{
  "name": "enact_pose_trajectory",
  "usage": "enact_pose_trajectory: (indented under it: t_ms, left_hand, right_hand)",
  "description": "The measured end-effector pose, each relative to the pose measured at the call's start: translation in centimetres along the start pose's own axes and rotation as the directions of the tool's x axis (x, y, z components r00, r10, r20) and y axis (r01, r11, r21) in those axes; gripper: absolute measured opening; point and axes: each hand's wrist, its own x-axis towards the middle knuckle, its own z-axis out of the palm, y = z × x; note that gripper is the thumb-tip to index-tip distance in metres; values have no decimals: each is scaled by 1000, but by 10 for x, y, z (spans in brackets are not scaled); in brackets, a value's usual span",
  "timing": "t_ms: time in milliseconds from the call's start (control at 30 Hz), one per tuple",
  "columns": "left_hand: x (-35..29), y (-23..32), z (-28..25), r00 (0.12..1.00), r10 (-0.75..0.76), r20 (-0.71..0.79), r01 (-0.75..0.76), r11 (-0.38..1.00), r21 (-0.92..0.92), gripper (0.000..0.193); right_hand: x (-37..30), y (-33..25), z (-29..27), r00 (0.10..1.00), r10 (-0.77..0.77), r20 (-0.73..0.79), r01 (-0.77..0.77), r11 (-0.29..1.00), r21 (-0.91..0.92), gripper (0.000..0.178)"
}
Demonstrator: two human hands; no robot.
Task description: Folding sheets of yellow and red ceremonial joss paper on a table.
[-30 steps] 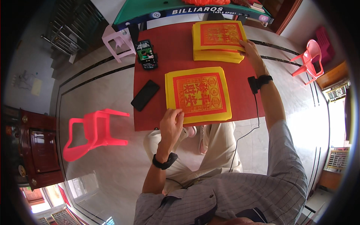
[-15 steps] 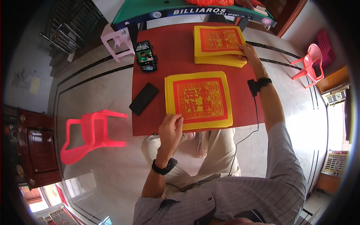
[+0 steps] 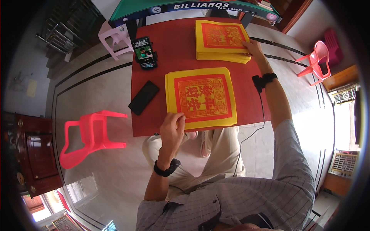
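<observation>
Two stacks of yellow joss paper with red panels and gold print lie on a red table. At the front edge is the near stack, its sheets slightly fanned at the left. My left hand is closed at its lower left corner, fingertips pinched on the paper. Farther off to the right stands the thicker far stack. My right hand reaches to its right edge, fingers closed on the edge of the upper paper, one fingertip lying on top. How many sheets it grips is hidden.
On the red table, a black phone lies left of the near stack; a lit phone in a holder stands behind it. A cable hangs from my right wrist device. A pink chair stands left, a billiard table beyond.
The whole view has shifted slightly, so the table sits a little higher and farther left. My right fingers reach a bit farther onto the far stack's top; my left hand stays at its corner.
</observation>
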Motion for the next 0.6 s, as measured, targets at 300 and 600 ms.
enact_pose_trajectory:
  t_ms: [300, 600]
  left_hand:
    - [-1, -3, -1, 1000, -24, 4, 24, 999, -33, 12]
    - [-5, 5, -5, 1000, -22, 2, 22, 1000, -17, 13]
  right_hand:
    - [-2, -6, 1, 983, -94, -158, 4, 870, -493, 45]
    - [-23, -20, 7, 971, -104, -215, -72, 731, -678, 47]
